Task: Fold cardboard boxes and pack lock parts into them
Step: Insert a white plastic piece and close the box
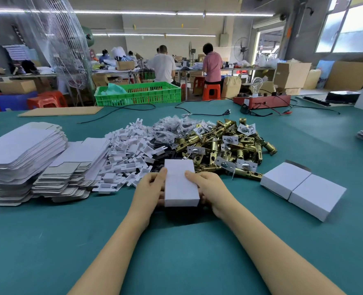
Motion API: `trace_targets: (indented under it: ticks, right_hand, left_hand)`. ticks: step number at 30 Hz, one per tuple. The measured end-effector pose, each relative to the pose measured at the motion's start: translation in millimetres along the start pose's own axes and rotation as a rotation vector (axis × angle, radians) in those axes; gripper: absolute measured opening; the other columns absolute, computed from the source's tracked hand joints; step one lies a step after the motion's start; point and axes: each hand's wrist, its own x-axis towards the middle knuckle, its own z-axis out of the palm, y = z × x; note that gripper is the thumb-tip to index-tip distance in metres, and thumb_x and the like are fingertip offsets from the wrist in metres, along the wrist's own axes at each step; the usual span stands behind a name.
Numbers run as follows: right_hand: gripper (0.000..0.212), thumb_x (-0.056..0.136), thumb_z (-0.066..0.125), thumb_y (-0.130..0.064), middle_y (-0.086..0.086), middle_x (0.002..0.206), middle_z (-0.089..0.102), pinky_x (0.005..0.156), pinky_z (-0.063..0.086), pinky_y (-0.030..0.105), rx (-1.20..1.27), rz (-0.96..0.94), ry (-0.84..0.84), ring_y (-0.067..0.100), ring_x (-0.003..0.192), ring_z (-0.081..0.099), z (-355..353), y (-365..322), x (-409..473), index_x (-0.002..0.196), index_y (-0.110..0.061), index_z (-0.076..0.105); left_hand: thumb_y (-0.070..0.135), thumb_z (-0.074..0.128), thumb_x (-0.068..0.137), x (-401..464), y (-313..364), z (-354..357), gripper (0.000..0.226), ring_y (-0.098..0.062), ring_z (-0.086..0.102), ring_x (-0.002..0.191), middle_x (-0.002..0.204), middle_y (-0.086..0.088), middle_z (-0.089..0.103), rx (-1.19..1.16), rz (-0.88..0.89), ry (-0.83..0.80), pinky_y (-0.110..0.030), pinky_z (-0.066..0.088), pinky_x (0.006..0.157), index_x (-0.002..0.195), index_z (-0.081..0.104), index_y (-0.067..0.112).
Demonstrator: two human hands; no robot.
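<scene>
Box [181, 183], white and closed, sits at frame centre between both hands, long axis running away from the person. Left hand [149, 187] and right hand [208, 188] grip its sides, thumbs on top, other fingers hidden. Latches [223, 143] lie heaped just beyond; two closed boxes [302, 189] rest right on the worktop [176, 252]. Contents cannot be seen. Flat blanks [25, 154] stack left.
</scene>
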Motion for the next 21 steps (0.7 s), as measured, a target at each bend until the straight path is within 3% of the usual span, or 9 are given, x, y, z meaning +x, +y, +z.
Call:
trace_targets:
  ticks: [4, 7, 10, 14, 18, 21]
  right_hand:
    - [0.031, 0.085, 0.070, -0.033, 0.008, 0.090, 0.073, 0.048, 0.048, 0.023, 0.347, 0.239, -0.002, 0.021, 0.073, 0.067, -6.5, -8.1, 0.0, 0.102, -0.008, 0.064]
    - [0.024, 0.085, 0.069, -0.032, 0.001, 0.062, 0.068, 0.035, 0.036, 0.014, 0.514, 0.269, 0.002, 0.012, 0.049, 0.063, -20.2, -15.9, -3.9, 0.094, -0.012, 0.060]
    - [0.023, 0.085, 0.069, -0.032, 0.001, 0.058, 0.065, 0.032, 0.032, 0.012, 0.613, 0.201, 0.046, 0.010, 0.044, 0.058, -39.3, -27.7, -7.9, 0.098, -0.014, 0.060]
    - [0.025, 0.086, 0.069, -0.030, 0.001, 0.060, 0.061, 0.030, 0.030, 0.015, 0.499, 0.146, 0.196, 0.007, 0.040, 0.053, -71.6, -41.7, -16.7, 0.100, -0.011, 0.061]
    - [0.023, 0.086, 0.069, -0.029, 0.002, 0.057, 0.050, 0.033, 0.026, 0.017, 0.288, 0.124, 0.402, 0.007, 0.035, 0.032, -109.2, -41.2, -35.6, 0.083, -0.009, 0.059]
    - [0.022, 0.088, 0.067, -0.028, 0.004, 0.058, 0.045, 0.035, 0.024, 0.017, 0.257, 0.119, 0.459, 0.008, 0.034, 0.028, -128.8, -29.7, -60.0, 0.079, -0.014, 0.053]
  left_hand:
    - [0.046, 0.047, 0.100, 5.4, 2.9, -2.4, 0.040, -0.021, 0.068, 0.053, 0.067, -0.010, 0.072, -0.203, -0.062, 0.002, -0.023, 0.051, 0.043, 0.100, 0.059, 0.008]
    - [0.040, 0.048, 0.101, 5.2, -1.2, -0.9, 0.036, -0.024, 0.070, 0.054, 0.061, -0.008, 0.070, -0.144, -0.017, -0.022, -0.025, 0.054, 0.044, 0.096, 0.057, 0.006]
    - [0.034, 0.053, 0.100, 1.1, -6.7, 1.6, 0.031, -0.027, 0.070, 0.056, 0.066, -0.012, 0.068, -0.019, 0.054, -0.090, -0.025, 0.054, 0.047, 0.094, 0.059, 0.004]
    - [0.032, 0.055, 0.099, -2.7, -7.7, 0.9, 0.030, -0.028, 0.071, 0.064, 0.079, -0.022, 0.068, 0.096, 0.098, -0.147, -0.025, 0.055, 0.053, 0.093, 0.063, 0.004]
    - [0.034, 0.055, 0.098, -1.9, -7.6, -0.2, 0.032, -0.027, 0.072, 0.067, 0.078, -0.018, 0.070, 0.153, 0.106, -0.150, -0.027, 0.056, 0.056, 0.092, 0.065, 0.005]
    - [0.034, 0.056, 0.098, -1.5, -9.5, 0.1, 0.031, -0.026, 0.072, 0.067, 0.078, -0.016, 0.071, 0.182, 0.113, -0.148, -0.028, 0.056, 0.059, 0.090, 0.066, 0.005]
